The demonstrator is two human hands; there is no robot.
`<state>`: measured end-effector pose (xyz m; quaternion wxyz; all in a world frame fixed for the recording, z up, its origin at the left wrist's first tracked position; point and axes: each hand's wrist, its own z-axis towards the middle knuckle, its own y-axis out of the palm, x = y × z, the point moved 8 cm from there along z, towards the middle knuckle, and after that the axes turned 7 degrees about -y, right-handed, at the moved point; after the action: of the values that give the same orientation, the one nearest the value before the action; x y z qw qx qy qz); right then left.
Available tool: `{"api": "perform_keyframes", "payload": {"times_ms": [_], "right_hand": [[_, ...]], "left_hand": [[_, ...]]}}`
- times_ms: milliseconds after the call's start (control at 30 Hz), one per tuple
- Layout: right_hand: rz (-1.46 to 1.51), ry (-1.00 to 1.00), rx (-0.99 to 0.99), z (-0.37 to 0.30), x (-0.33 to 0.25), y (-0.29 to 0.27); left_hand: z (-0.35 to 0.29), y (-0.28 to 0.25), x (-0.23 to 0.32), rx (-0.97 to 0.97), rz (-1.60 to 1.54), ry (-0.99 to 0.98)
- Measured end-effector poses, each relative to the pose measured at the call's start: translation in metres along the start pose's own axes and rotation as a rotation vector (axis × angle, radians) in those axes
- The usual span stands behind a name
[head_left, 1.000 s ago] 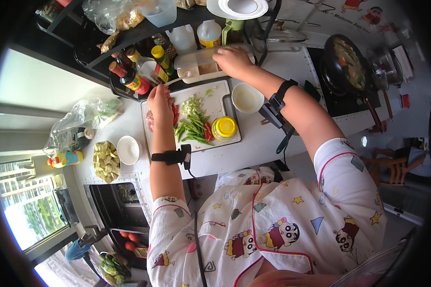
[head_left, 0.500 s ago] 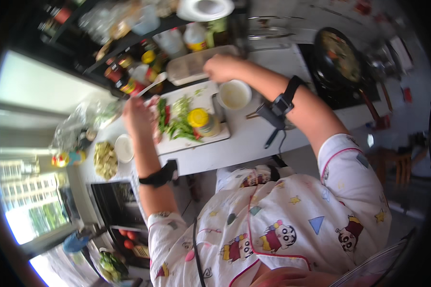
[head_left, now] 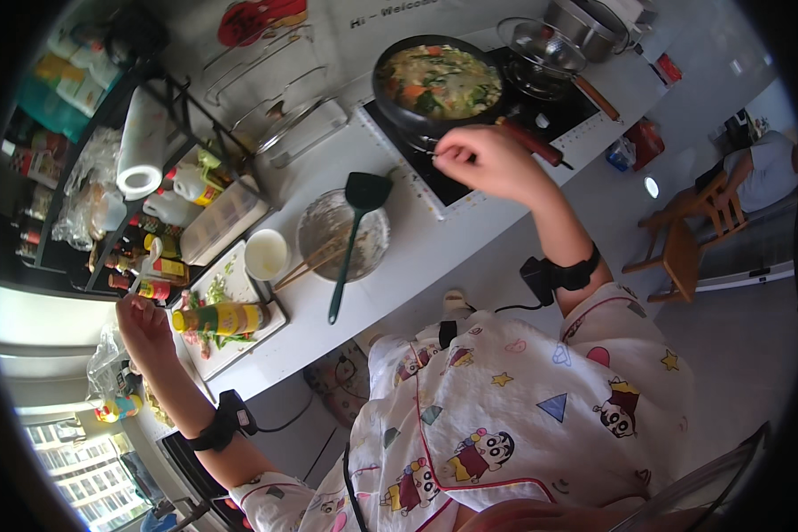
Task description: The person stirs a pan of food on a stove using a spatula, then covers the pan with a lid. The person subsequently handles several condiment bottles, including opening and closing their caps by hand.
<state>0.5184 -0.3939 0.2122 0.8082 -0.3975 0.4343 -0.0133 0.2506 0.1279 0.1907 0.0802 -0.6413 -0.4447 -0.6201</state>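
My left hand (head_left: 144,330) is closed around a white spoon (head_left: 153,257), which points up beside the seasoning bottles at the shelf. Close by, a yellow-capped jar (head_left: 226,319) stands on the white cutting board (head_left: 239,350) among chopped green vegetables and meat. My right hand (head_left: 488,164) is pinched together just in front of a black frying pan (head_left: 390,111). Whatever its fingertips hold, if anything, is too small to name. The pan sits on the black cooktop, full of mixed vegetables (head_left: 443,82) in liquid. Its brown handle (head_left: 536,146) passes behind my right hand.
A dark green spatula (head_left: 356,226) and chopsticks (head_left: 310,266) lie across a residue-coated metal bowl (head_left: 310,213). Next to it stands a small white bowl (head_left: 266,254). A glass lid (head_left: 541,44) and steel pot (head_left: 585,27) are beyond the cooktop; a person sits on a wooden chair (head_left: 683,239).
The view has turned toward the cooktop. My right hand has moved from beside the plastic container to the front of the pan. The spoon is still in my left hand.
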Motion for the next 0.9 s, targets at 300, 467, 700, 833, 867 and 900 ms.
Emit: {"api": "perform_keyframes", "payload": {"times_ms": [300,467,700,833,867,900], "right_hand": [[-0.175,0.273,0.313,-0.092,0.154,-0.135],[-0.301,0.445,0.074,-0.117,0.189,-0.139],[-0.107,0.491,-0.012,-0.125,0.191,-0.134],[-0.05,0.41,0.038,-0.121,0.194,-0.132],[0.01,0.391,0.028,-0.123,0.198,-0.13],[0.045,0.393,0.052,-0.128,0.207,-0.13]], "left_hand": [[0.04,0.221,-0.129,-0.127,-0.01,-0.091],[0.089,0.351,-0.223,-0.362,-0.011,-0.225],[0.09,0.458,-0.278,-0.459,0.027,-0.262],[0.155,0.454,-0.322,-0.282,0.067,-0.318],[0.177,0.453,-0.333,-0.233,0.067,-0.275],[0.166,0.474,-0.337,-0.286,0.144,-0.247]]}}
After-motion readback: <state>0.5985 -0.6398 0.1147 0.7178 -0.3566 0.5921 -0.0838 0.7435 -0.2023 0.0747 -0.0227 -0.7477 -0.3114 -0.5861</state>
